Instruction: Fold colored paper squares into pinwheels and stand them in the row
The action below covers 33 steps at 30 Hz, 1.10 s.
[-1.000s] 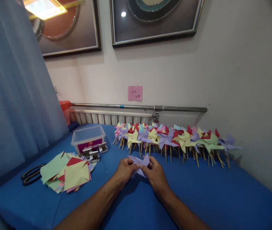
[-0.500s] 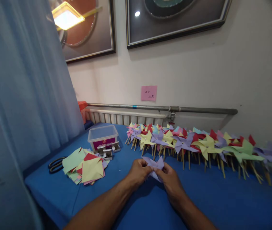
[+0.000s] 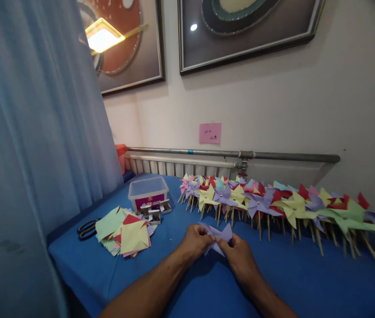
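The left hand (image 3: 196,240) and the right hand (image 3: 238,255) both pinch one purple paper pinwheel (image 3: 216,236), held just above the blue worktop (image 3: 306,274). Behind it lies one long row of finished pinwheels (image 3: 273,203), too many to count. One clear box (image 3: 148,192), one pile of paper squares (image 3: 126,229) and one pair of scissors (image 3: 88,228) sit to the left.

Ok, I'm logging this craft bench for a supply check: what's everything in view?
purple paper piece: one, lilac, pinched between both hands
finished pinwheels: many, mixed colours, on sticks, row along wall
cut paper squares: pile, green, yellow, red, pink, left on table
plastic tub: one, clear, behind pile
small boxes: several, silver, before tub
scissors: one, black, left of pile
table: blue
pink note: one, on wall
left hand: grips paper
right hand: grips paper
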Each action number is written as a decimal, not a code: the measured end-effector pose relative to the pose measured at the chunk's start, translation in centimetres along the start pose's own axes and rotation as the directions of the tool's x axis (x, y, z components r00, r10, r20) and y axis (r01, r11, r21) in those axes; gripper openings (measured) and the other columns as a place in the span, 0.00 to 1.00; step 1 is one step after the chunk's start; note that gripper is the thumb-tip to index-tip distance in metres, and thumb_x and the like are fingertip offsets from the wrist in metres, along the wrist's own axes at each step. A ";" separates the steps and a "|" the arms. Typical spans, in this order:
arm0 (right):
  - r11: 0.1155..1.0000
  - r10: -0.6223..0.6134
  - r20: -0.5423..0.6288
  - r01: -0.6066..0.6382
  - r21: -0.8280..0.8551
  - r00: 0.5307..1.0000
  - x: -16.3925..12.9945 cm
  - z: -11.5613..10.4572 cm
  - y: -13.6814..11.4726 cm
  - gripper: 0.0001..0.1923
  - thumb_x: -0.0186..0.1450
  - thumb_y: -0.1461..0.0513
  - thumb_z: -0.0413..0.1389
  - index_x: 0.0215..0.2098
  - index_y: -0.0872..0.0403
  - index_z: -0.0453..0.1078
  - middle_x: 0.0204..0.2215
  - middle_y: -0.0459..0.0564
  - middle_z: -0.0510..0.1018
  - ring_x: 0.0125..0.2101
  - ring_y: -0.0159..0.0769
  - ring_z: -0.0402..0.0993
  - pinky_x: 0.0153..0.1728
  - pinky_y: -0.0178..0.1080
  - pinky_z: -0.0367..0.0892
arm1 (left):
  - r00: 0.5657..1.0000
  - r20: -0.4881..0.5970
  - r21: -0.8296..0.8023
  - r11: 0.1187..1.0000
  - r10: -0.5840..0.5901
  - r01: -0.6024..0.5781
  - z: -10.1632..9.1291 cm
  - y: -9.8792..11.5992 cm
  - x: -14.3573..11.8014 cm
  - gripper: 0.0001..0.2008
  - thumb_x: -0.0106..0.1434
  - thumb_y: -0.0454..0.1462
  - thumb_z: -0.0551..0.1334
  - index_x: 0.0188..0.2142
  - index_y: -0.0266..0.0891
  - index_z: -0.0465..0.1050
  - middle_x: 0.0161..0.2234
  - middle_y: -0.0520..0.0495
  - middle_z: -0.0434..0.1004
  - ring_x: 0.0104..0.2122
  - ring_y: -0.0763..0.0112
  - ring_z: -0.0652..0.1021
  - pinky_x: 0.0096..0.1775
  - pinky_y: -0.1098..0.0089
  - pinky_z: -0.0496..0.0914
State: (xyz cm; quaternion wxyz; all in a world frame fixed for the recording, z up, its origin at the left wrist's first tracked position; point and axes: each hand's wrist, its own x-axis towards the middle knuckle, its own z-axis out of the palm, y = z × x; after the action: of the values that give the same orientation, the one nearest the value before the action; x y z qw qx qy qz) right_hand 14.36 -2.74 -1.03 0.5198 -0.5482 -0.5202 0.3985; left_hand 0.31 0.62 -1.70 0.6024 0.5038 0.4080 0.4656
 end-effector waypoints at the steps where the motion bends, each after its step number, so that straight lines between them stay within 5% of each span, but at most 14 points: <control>1: 1.000 0.001 0.003 -0.001 -0.008 1.000 0.0 0.0 0.0 0.20 0.53 0.51 0.60 0.35 0.57 0.78 0.26 0.50 0.82 0.29 0.46 0.77 0.30 0.40 0.69 | 1.000 0.007 0.003 1.000 -0.006 0.006 0.0 0.1 0.0 0.11 0.43 0.40 0.70 0.23 0.35 0.72 0.19 0.53 0.70 0.19 0.77 0.67 0.25 0.73 0.59; 11: 0.995 0.040 -0.006 -0.040 -0.094 0.999 0.1 -0.5 -0.1 0.19 0.52 0.49 0.57 0.30 0.56 0.77 0.23 0.50 0.80 0.29 0.45 0.76 0.28 0.39 0.68 | 0.996 0.071 0.049 0.998 -0.051 0.047 0.1 0.2 0.3 0.12 0.45 0.39 0.71 0.22 0.36 0.70 0.18 0.56 0.67 0.18 0.79 0.65 0.24 0.74 0.57; 15: 0.996 0.058 0.003 -0.057 -0.068 0.998 0.3 -0.6 0.3 0.22 0.52 0.49 0.57 0.34 0.57 0.77 0.27 0.52 0.82 0.29 0.45 0.77 0.30 0.40 0.69 | 0.995 0.096 0.284 0.957 0.028 -0.055 -1.5 1.7 -0.7 0.09 0.55 0.40 0.66 0.29 0.34 0.75 0.23 0.53 0.72 0.23 0.76 0.68 0.28 0.73 0.61; 18: 0.995 0.071 -0.009 -0.071 -0.063 0.997 0.6 -0.7 0.6 0.22 0.52 0.48 0.57 0.34 0.57 0.77 0.28 0.53 0.82 0.30 0.45 0.77 0.30 0.39 0.69 | 0.981 -0.011 0.727 0.676 0.193 -0.125 -5.4 3.5 -2.3 0.09 0.63 0.37 0.60 0.34 0.36 0.78 0.31 0.48 0.79 0.32 0.70 0.75 0.35 0.72 0.63; 21: 0.992 0.068 -0.038 -0.071 -0.105 0.997 0.6 -0.8 0.8 0.20 0.52 0.49 0.56 0.32 0.56 0.77 0.25 0.51 0.81 0.27 0.43 0.75 0.28 0.38 0.67 | 0.936 -0.215 0.958 0.247 0.278 0.147 -10.0 5.0 -3.4 0.13 0.67 0.34 0.55 0.37 0.37 0.80 0.39 0.42 0.81 0.40 0.63 0.77 0.40 0.69 0.64; 23: 0.991 0.063 -0.046 -0.068 -0.114 0.997 0.4 -0.8 0.8 0.19 0.54 0.50 0.56 0.32 0.55 0.77 0.23 0.50 0.80 0.25 0.41 0.74 0.27 0.38 0.65 | 0.913 -0.303 0.953 0.083 0.272 0.291 -12.3 5.7 -3.5 0.16 0.70 0.35 0.52 0.41 0.38 0.80 0.43 0.40 0.81 0.43 0.61 0.78 0.41 0.68 0.65; 26: 0.995 0.043 -0.048 -0.047 -0.092 0.998 0.0 -1.0 0.6 0.18 0.54 0.50 0.56 0.32 0.55 0.77 0.24 0.50 0.80 0.26 0.42 0.74 0.27 0.38 0.65 | 0.912 -0.328 0.942 0.017 0.244 0.334 -13.9 6.4 -2.4 0.17 0.70 0.35 0.51 0.41 0.37 0.81 0.45 0.37 0.82 0.45 0.57 0.79 0.42 0.67 0.66; 33: 0.998 0.047 -0.037 -0.049 -0.041 0.998 -0.1 -1.3 1.1 0.17 0.54 0.50 0.55 0.31 0.54 0.75 0.23 0.48 0.77 0.24 0.38 0.70 0.26 0.37 0.63 | 0.919 -0.375 0.920 -0.075 0.124 0.386 -14.3 7.1 0.9 0.13 0.62 0.33 0.60 0.42 0.34 0.82 0.44 0.30 0.83 0.46 0.50 0.82 0.42 0.64 0.71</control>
State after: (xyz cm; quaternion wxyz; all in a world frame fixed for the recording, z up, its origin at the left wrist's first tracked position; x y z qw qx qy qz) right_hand 15.78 -2.91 -1.95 0.5078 -0.5784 -0.5057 0.3898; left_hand -14.24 5.19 3.05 0.0047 0.6463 0.7621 0.0380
